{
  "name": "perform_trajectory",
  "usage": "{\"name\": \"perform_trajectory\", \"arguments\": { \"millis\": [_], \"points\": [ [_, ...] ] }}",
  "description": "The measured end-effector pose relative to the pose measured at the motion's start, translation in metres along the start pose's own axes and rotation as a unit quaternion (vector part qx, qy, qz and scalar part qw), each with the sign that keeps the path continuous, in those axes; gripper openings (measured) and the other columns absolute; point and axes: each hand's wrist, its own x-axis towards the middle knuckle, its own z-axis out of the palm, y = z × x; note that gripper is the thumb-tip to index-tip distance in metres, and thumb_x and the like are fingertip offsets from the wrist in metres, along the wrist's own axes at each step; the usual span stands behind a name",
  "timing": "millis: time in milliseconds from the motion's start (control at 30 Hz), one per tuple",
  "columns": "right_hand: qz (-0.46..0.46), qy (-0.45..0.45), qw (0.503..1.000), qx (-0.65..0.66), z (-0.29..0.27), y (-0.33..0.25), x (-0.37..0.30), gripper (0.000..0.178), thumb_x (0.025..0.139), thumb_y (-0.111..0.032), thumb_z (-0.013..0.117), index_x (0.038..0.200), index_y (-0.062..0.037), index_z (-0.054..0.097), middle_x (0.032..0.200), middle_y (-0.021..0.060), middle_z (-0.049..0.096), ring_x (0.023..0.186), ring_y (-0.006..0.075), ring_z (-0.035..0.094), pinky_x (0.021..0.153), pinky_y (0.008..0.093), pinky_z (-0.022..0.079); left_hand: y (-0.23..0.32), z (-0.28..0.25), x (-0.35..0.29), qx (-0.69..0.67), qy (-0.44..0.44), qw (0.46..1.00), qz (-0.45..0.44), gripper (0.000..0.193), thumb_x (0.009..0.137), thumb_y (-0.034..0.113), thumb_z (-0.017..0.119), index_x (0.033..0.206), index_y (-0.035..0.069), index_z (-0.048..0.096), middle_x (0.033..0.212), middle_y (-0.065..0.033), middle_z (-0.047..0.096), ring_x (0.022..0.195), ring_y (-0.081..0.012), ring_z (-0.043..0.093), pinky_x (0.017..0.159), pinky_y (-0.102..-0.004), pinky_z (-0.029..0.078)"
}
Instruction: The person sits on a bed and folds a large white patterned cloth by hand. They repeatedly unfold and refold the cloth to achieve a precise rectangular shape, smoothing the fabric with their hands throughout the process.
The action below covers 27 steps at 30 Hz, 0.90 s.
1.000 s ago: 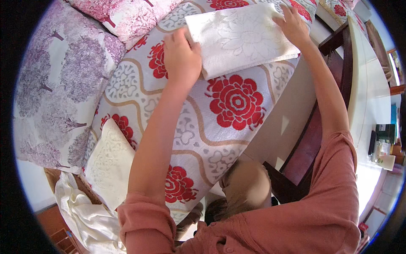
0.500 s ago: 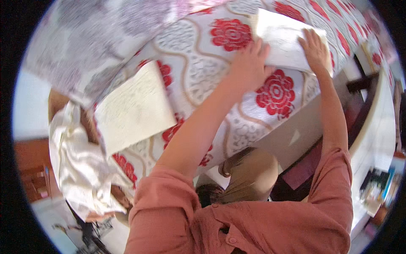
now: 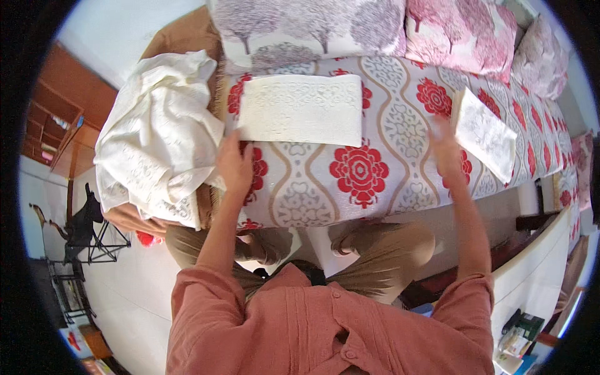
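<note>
A cream folded cloth (image 3: pixel 300 109) with a raised pattern lies flat on the flower-patterned sofa cover (image 3: pixel 400 181). At its near left corner is my left hand (image 3: pixel 236 165), fingers a little apart and nothing seen in them; whether the fingertips touch the cloth is hard to make out. My right hand (image 3: pixel 445 153) hovers over the cover, smeared by motion. Just right of it rests a second folded white cloth (image 3: pixel 486 135), set at a slant. The right hand's fingers are too blurred to read.
A crumpled white cloth (image 3: pixel 159 134) drapes over the brown sofa arm (image 3: pixel 181 37) at the left. Tree-print cushions (image 3: pixel 312 31) line the back, with a pink one (image 3: pixel 459 34) farther right. A pale tabletop (image 3: pixel 531 269) stands at the lower right.
My hands have left the white folded cloth at the right. The left has moved to the cream folded cloth, and the right has drawn back beside the white one. The view has swung left.
</note>
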Motion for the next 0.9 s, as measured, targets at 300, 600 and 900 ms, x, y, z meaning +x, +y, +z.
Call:
{"name": "perform_trajectory", "arguments": {
  "millis": [300,600,900],
  "points": [
    [-0.116,-0.244,0.948,0.167,0.081,-0.287,-0.038,0.032,0.089,-0.019,0.065,0.117,-0.0038,0.063,0.117,0.0124,0.065,0.098,0.0287,0.065,0.086,0.0371,0.051,0.011,0.010,0.033,-0.425,0.034,0.877,-0.220,0.030,0.079,0.000,0.066,0.109,0.005,0.064,0.102,-0.0119,0.065,0.092,-0.0275,0.063,0.084,-0.0372,0.050],
    [0.109,-0.198,0.919,0.323,0.086,-0.293,-0.011,0.024,0.088,-0.012,0.064,0.106,0.0031,0.062,0.092,0.0105,0.067,0.080,0.0169,0.063,0.072,0.0283,0.050,0.100,-0.075,-0.044,-0.305,-0.068,0.939,0.145,0.040,0.073,-0.003,0.066,0.111,0.009,0.061,0.096,-0.0087,0.067,0.093,-0.0322,0.061,0.080,-0.0420,0.048],
    [0.170,-0.117,0.784,0.585,-0.014,-0.316,-0.051,0.017,0.085,-0.001,0.060,0.101,-0.0019,0.065,0.094,0.0014,0.064,0.083,0.0101,0.057,0.078,0.0252,0.044,0.091,-0.126,-0.046,-0.226,-0.045,0.937,0.263,0.036,0.070,0.009,0.071,0.105,0.012,0.063,0.101,-0.0038,0.065,0.105,-0.0278,0.056,0.091,-0.0424,0.039]
  ]
}}
